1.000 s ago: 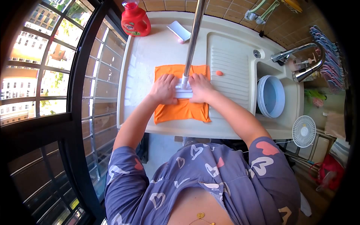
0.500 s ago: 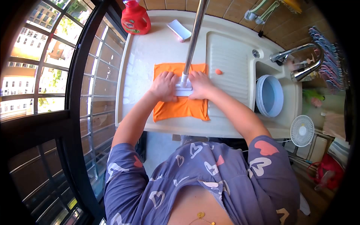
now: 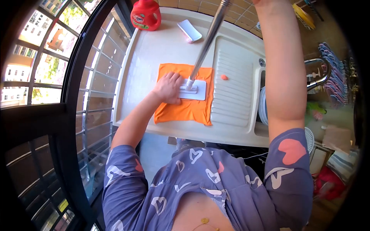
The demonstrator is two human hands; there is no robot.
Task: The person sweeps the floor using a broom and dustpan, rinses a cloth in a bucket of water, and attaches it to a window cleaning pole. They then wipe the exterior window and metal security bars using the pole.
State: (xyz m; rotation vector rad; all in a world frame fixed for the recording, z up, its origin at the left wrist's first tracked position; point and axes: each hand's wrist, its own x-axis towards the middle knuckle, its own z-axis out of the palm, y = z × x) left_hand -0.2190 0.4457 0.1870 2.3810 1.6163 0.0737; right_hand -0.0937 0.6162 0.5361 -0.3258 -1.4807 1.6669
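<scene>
My left hand [image 3: 169, 87] rests on the left end of a flat mop's white rectangular head [image 3: 200, 90], fingers curled over it. The head lies on an orange cloth [image 3: 181, 111], spread on the white counter. From the head a metal pole [image 3: 210, 40] slants up and right, out of the top of the view. My right arm reaches far forward. Only a sliver of my right hand [image 3: 261, 2] shows at the top edge, right of the pole; its fingers are out of sight.
On the counter [image 3: 142, 77] stand a red detergent bottle [image 3: 145, 16] and a white soap dish [image 3: 189, 30]. A small orange-pink object [image 3: 224, 77] sits on the ribbed washboard [image 3: 237, 92]. My right arm partly covers a basin [image 3: 262, 106] in the sink, beside a faucet [image 3: 322, 79].
My right hand has left the mop head and moved forward to the top edge of the view, uncovering the head's right end. My left hand stays on the head.
</scene>
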